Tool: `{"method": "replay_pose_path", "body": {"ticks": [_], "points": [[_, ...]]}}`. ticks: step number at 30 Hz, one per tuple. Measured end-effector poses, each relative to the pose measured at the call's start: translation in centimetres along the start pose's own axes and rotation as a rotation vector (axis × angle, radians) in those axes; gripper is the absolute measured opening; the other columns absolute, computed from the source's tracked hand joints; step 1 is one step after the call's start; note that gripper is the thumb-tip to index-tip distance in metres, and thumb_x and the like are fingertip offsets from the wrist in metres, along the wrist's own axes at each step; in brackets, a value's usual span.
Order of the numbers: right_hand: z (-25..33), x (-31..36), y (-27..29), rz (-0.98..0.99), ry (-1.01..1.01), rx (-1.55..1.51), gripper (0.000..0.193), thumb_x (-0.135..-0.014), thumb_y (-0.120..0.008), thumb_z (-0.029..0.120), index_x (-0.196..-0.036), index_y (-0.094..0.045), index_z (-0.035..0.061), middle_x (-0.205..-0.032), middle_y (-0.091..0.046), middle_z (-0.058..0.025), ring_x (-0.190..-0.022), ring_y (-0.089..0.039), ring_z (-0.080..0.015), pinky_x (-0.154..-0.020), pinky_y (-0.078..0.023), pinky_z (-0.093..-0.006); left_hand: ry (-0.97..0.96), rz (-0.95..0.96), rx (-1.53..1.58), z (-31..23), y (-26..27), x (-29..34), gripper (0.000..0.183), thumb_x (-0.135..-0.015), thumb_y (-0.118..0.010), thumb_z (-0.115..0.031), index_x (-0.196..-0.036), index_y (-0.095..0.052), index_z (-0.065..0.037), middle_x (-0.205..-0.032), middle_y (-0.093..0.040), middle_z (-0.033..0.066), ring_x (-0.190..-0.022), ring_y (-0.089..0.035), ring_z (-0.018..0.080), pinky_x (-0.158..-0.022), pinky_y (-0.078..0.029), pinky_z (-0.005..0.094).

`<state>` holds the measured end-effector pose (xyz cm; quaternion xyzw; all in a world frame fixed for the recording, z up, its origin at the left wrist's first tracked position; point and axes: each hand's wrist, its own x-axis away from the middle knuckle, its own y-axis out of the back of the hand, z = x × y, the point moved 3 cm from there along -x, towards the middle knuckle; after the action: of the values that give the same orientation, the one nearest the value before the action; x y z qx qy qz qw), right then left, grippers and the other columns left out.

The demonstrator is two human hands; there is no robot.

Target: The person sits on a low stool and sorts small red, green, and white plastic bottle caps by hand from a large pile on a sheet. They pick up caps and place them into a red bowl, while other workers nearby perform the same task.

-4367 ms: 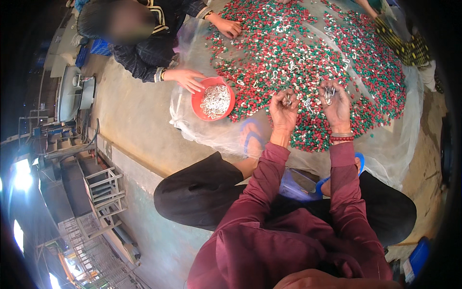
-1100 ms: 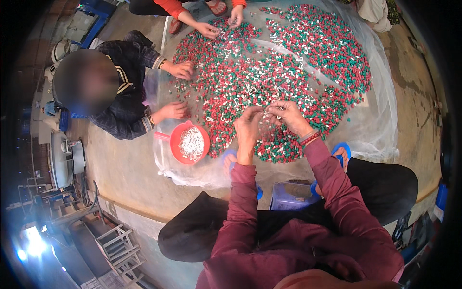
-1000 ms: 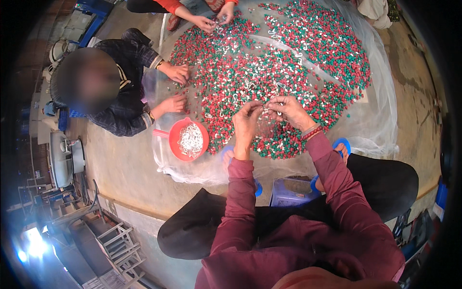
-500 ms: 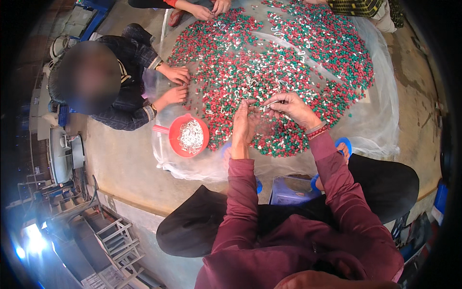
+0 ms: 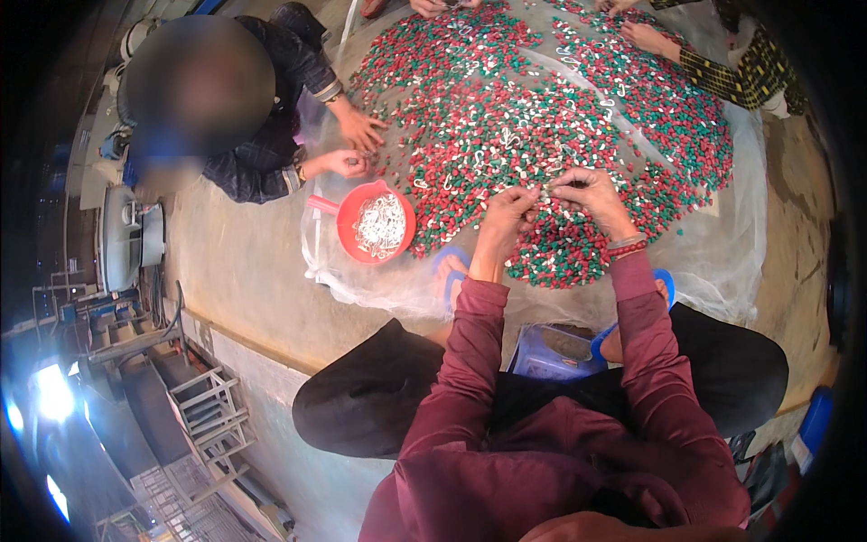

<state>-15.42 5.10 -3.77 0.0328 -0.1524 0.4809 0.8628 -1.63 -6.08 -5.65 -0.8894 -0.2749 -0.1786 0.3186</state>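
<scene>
Close together over the pile, my left hand (image 5: pixel 508 224) and my right hand (image 5: pixel 593 200) have their fingertips pinched nearly tip to tip. Whatever they hold is too small to make out. Beneath and around them spread many small red, green and white pieces (image 5: pixel 488 135), with curved white hook-like pieces (image 5: pixel 511 137) scattered among them. To the left of my left hand stands a red plastic dipper (image 5: pixel 406 237) with a handle, holding a heap of white hook-like pieces (image 5: pixel 379 224).
Thin whitish sheeting (image 5: pixel 722 262) lies under the pile. A person (image 5: pixel 262 108) works at the left; other people's hands (image 5: pixel 646 38) reach in at the far side. Beneath me is a purple plastic stool (image 5: pixel 551 357). A metal rack (image 5: pixel 209 411) stands lower left.
The view has shifted, so the pile and dipper sit differently in it. My fingertips are still together. At the far right, a person's arm and hand have come further into view.
</scene>
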Motion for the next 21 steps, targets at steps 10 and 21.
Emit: {"method": "replay_pose_path", "body": {"ticks": [10,21], "points": [[1.4,0.2,2.6,-0.167,0.11,-0.045,0.011,-0.079,-0.07,0.008,-0.09,-0.07,0.0036,-0.08,-0.066,0.0006,-0.071,-0.058,-0.0048,-0.061,-0.044,-0.0179,-0.069,-0.022,-0.106,-1.1,-4.0,0.8,0.026,-0.09,-0.062,-0.029,-0.08,-0.052,-0.007,-0.063,-0.046,-0.0018,-0.05,-0.042,0.006,-0.043,-0.03,0.0198],[1.8,0.5,1.1,0.027,0.052,0.007,0.01,-0.089,-0.061,0.013,-0.092,-0.065,0.0043,-0.075,-0.062,0.001,-0.062,-0.055,-0.0043,-0.05,-0.039,-0.0177,0.022,0.146,0.022,-0.6,-4.4,1.2,0.02,-0.096,-0.051,-0.028,-0.087,-0.044,-0.012,-0.066,-0.037,-0.0052,-0.049,-0.029,0.0014,-0.041,-0.021,0.017]]}}
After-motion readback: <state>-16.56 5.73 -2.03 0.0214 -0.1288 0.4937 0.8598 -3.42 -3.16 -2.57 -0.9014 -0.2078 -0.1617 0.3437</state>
